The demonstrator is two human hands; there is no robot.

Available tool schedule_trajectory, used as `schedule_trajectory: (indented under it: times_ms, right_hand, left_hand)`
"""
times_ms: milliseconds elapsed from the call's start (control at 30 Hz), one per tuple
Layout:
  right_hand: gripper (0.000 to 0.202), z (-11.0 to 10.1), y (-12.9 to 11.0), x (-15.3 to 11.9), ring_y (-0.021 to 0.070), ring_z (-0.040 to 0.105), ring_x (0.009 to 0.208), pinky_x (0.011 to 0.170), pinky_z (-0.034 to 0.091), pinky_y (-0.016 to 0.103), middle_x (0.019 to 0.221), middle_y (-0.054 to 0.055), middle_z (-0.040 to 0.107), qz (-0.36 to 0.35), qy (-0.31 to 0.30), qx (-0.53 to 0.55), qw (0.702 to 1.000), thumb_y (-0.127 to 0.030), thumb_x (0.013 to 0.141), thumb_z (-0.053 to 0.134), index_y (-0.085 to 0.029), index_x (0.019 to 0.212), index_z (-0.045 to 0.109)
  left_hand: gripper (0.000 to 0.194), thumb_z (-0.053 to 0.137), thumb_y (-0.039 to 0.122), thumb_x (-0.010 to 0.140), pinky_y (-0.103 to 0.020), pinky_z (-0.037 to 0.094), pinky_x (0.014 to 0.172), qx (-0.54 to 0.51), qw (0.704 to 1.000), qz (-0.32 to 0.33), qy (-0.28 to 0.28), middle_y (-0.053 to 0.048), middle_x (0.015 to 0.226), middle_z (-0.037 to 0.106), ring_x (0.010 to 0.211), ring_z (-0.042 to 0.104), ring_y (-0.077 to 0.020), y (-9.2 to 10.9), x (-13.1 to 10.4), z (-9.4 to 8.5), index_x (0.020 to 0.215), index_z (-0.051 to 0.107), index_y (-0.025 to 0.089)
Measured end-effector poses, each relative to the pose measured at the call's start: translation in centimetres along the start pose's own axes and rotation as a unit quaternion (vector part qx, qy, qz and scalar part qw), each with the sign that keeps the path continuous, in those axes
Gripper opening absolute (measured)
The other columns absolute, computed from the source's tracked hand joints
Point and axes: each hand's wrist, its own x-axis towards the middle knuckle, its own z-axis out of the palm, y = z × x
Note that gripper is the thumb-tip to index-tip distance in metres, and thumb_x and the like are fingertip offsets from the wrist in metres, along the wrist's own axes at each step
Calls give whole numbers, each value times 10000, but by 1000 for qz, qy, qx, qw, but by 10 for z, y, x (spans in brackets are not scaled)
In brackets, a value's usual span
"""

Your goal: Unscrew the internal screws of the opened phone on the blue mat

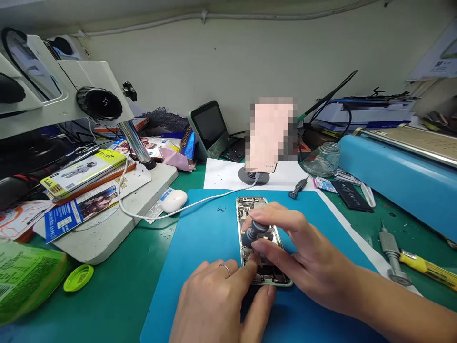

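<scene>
An opened smartphone (pixel 262 278) with a pale green frame lies on the blue mat (pixel 193 228), its circuitry bare. My right hand (pixel 307 252) pinches a small grey precision screwdriver (pixel 253 232) between thumb and fingers, tilted over the phone's inside. The screwdriver's tip is hard to make out. At the phone's lower left, my left hand (pixel 217 305) steadies it: the index fingertip presses on the inner parts and the thumb rests at the near edge. A ring is on one left finger. My hands hide part of the phone's middle and right side.
Behind the mat, a blurred-out phone (pixel 269 133) stands on a round stand with a white cable. Other screwdrivers (pixel 298 187) and a yellow-handled tool (pixel 428 269) lie to the right, near a blue machine (pixel 392 176). A microscope stand (pixel 103 224) occupies the left.
</scene>
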Motion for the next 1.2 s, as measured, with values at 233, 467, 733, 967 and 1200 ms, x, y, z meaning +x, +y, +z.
schedule_trajectory:
  times_ms: [233, 467, 733, 967, 1200]
  right_hand:
    - [506, 4, 2, 0, 172, 726, 983, 949, 631, 356, 1222, 69, 755, -30, 8, -17, 999, -72, 987, 648, -296, 1416, 501]
    - [593, 6, -1, 0, 196, 732, 1099, 934, 643, 344, 1173, 62, 745, -6, 9, -7, 1000, -27, 1010, 557, -333, 1507, 448]
    - [553, 10, 7, -5, 149, 693, 1026, 943, 605, 288, 1129, 24, 705, -7, 14, 9, 1000, -68, 1033, 589, -338, 1494, 444]
    - [612, 9, 6, -9, 144, 713, 1138, 993, 610, 268, 1256, 45, 704, 14, 4, 9, 1000, -54, 1022, 582, -339, 1538, 415]
    - [673, 8, 1, -7, 174, 678, 1347, 1130, 584, 322, 1435, 55, 691, 0, -20, 31, 999, -4, 1002, 564, -371, 1543, 401]
  left_hand:
    - [205, 646, 273, 970, -348, 488, 612, -2, 1000, 2, -5, 12, 813, 789, 693, 746, -224, -2, 0, 1, 1076, 820, 293]
    - [270, 654, 292, 966, -351, 483, 628, -9, 1000, 1, 4, 4, 813, 791, 689, 744, -224, -1, -1, 2, 1190, 805, 282]
    - [275, 625, 304, 965, -374, 452, 641, 6, 1000, -16, 4, 5, 802, 777, 700, 736, -241, 5, -1, 4, 1172, 804, 274]
    - [278, 597, 326, 995, -404, 464, 666, 4, 1000, -27, -6, 11, 826, 777, 726, 739, -255, 6, -1, 2, 1181, 799, 280]
    - [236, 602, 327, 985, -392, 433, 646, -12, 1000, -25, -6, 8, 787, 765, 698, 728, -254, 4, 0, 4, 1115, 795, 284]
